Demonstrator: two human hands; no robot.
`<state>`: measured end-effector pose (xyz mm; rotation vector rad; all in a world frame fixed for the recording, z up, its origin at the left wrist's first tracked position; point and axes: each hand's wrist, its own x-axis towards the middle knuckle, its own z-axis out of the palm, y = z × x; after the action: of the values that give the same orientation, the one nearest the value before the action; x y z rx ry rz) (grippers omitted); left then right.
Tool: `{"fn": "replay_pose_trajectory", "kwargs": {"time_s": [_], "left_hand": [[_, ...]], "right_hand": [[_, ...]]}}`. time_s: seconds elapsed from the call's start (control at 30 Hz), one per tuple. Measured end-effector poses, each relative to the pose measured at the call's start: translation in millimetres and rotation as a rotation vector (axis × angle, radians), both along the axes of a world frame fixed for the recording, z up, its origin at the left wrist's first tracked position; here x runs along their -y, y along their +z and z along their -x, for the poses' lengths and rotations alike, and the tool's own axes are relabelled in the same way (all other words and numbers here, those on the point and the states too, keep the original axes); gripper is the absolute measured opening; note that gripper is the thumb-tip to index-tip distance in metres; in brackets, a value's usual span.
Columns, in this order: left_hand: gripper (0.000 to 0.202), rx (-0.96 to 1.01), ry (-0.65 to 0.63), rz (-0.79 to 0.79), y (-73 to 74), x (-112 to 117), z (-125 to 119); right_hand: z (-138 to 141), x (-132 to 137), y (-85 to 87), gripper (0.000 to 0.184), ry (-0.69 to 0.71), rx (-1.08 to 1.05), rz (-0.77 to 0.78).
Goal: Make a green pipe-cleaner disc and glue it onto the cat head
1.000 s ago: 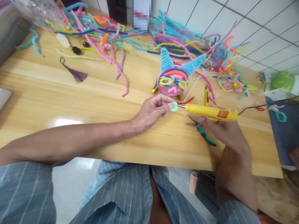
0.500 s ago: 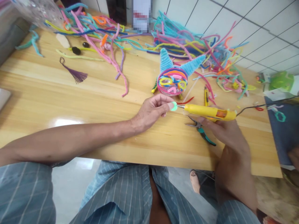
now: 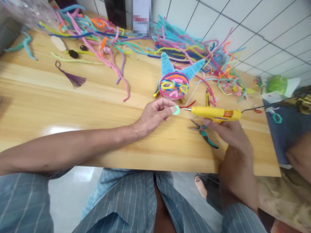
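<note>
My left hand [image 3: 159,115] pinches a small mint-green piece [image 3: 176,110] between thumb and fingers; its exact kind is too small to make out. My right hand [image 3: 228,131] is wrapped round a yellow hot glue gun [image 3: 211,112], whose metal nozzle points left, a short gap from the green piece. Just behind my left hand stands a round, colourful pipe-cleaner mask [image 3: 174,85] with two blue horns and yellow-ringed eyes. Pliers [image 3: 202,129] with teal-and-black handles lie spread on the table below the glue gun.
Pipe cleaners [image 3: 179,38] are heaped along the tiled wall. A purple tassel [image 3: 73,77] lies at the left, and a yellow cutter [image 3: 207,98] behind the glue gun. The gun's black cord [image 3: 257,107] runs right. Another person's arm [image 3: 300,158] shows at the right edge.
The glue gun's nozzle has drawn slightly away from the green piece. The whole view has shifted a little, and another person's arm has come further in at the right.
</note>
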<state>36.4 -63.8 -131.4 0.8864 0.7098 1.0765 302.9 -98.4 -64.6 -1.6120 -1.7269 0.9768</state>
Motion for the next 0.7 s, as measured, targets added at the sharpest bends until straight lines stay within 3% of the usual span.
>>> {"fn": "replay_pose_trajectory", "kwargs": {"time_s": [0.4, 0.7], "left_hand": [[0.045, 0.015, -0.008, -0.008, 3.8, -0.3, 0.2], [0.043, -0.022, -0.024, -0.015, 1.3, 1.2, -0.1]], "right_hand": [[8.8, -1.9, 0.3, 0.034, 0.015, -0.037, 0.051], [-31.5, 10.4, 15.9, 0.035, -0.129, -0.05, -0.043]]}}
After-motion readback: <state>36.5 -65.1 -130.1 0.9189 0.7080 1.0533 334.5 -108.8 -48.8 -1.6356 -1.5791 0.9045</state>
